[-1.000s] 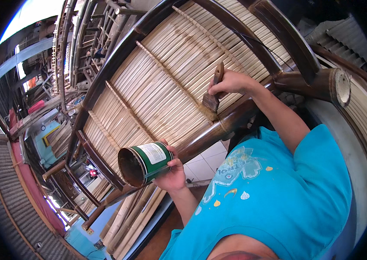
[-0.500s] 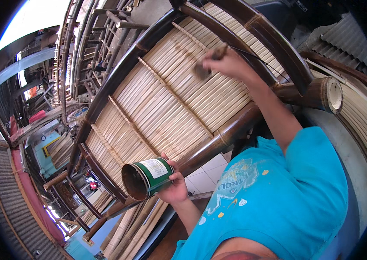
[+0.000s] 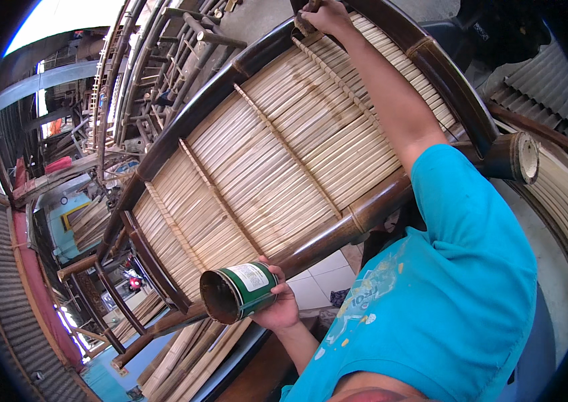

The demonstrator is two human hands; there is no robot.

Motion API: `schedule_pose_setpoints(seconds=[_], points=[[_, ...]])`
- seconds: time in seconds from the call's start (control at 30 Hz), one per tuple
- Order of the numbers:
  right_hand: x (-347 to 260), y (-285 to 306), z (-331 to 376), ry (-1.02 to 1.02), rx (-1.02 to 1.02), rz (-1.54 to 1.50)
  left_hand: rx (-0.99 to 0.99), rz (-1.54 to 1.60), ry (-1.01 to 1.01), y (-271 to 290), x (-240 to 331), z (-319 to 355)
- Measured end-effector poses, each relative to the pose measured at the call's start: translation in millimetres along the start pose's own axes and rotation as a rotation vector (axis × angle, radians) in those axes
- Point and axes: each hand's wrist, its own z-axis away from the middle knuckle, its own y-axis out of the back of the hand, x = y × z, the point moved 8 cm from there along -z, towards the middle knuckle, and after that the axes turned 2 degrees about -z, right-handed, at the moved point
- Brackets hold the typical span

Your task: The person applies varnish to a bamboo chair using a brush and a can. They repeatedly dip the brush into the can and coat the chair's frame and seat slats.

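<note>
My left hand (image 3: pixel 284 309) is wrapped around a green tin can (image 3: pixel 251 287) with a white label. The can is tilted on its side, and its stained brown mouth points left. Stretched far forward, my right hand (image 3: pixel 329 19) grips a brush (image 3: pixel 304 25), partly cut off by the top of the picture. The brush is against the dark far rail of a bamboo bench (image 3: pixel 316 244). Pale split-bamboo slats (image 3: pixel 257 181) fill the bench frame, crossed by several thin bound strips. Brown wet-looking streaks mark the slats near the far right end.
Bamboo frames and poles (image 3: pixel 176 74) stand beyond the bench at upper left. Split bamboo strips (image 3: pixel 197 362) lie below its near left end. Corrugated sheets (image 3: pixel 545 94) and more strips (image 3: pixel 558 208) are at right. White floor tiles (image 3: pixel 324 271) show beside the near rail.
My right hand has moved the brush from over the slats up and away to the far rail. The can in my left hand has shifted slightly right and down in view.
</note>
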Motion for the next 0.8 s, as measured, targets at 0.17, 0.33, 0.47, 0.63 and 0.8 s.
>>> schedule_pose_setpoints(seconds=[0.17, 0.33, 0.47, 0.63, 0.8], points=[[43, -2, -8, -0.131, -0.348, -0.048, -0.014, 0.025, 0.022, 4, 1, 5], [91, 18, 2, -0.251, -0.45, 0.014, -0.02, 0.033, 0.055, 3, -4, -3], [83, 83, 84, -0.323, -0.556, 0.108, -0.01, 0.051, 0.071, 3, -5, -6], [35, 155, 190, -0.374, -0.542, 0.556, -0.016, 0.044, 0.072, 4, -11, -15], [38, 133, 159, -0.347, -0.318, 0.017, -0.113, -0.001, 0.132, -19, -23, -32]])
